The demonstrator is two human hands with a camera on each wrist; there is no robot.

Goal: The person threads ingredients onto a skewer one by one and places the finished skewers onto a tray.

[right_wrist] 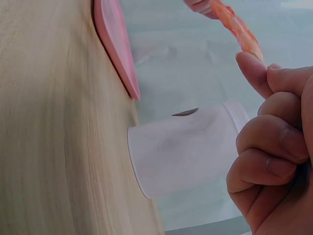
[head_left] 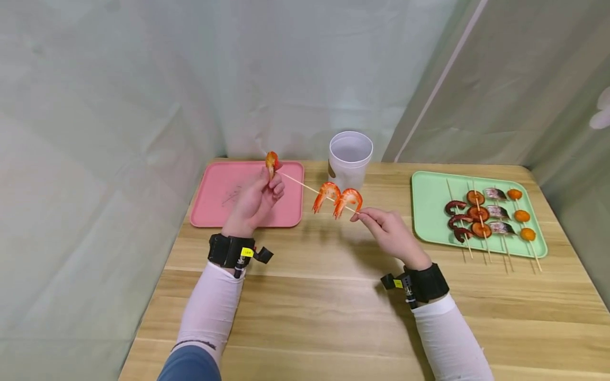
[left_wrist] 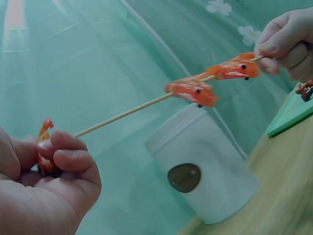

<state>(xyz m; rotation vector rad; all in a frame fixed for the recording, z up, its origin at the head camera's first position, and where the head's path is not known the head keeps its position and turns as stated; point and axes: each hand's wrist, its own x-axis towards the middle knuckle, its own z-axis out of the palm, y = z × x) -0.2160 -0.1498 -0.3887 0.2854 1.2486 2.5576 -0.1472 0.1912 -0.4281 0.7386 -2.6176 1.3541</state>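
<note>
Over the pink tray, my left hand (head_left: 252,203) pinches a cooked shrimp (head_left: 271,160) upright between thumb and fingers. My right hand (head_left: 392,234) holds one end of a thin wooden skewer (head_left: 301,183) between thumb and forefinger, its other fingers curled in. Two curled orange shrimp, a nearer one (head_left: 353,193) and a farther one (head_left: 326,187), are threaded side by side close to the right fingertips. From there the bare skewer slants up to the left hand, where its far tip is hidden by the fingers in the left wrist view.
A pink tray (head_left: 205,211) lies at the left, below my left hand. Behind the skewer stands a white cup (head_left: 350,172). At the right, a green tray (head_left: 424,211) bears several loaded skewers, with octopus tentacles (head_left: 456,205), mushroom slices (head_left: 478,214), fish pieces (head_left: 498,212) and orange balls (head_left: 521,216).
</note>
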